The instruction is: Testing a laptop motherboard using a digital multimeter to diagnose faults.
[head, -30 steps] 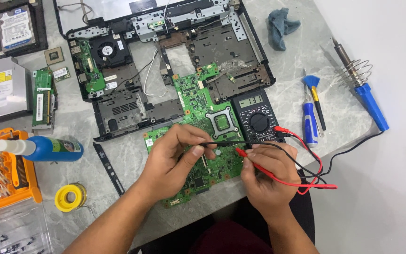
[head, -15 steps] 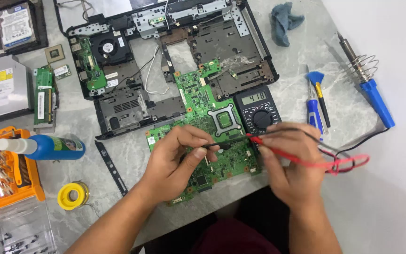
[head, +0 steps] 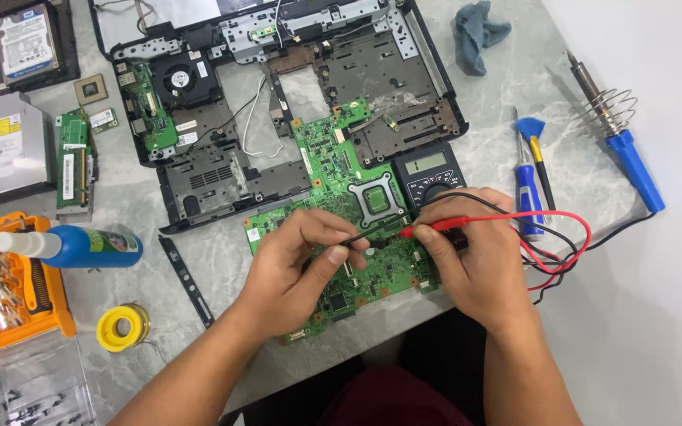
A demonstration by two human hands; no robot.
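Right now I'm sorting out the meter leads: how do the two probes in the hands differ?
The black probe is pinched in the left hand; the red probe is in the right hand. The black one slants up to the right, the red lies almost level. Both tips meet over the green motherboard.

Left hand (head: 297,264), right hand (head: 475,256): pinched grips.
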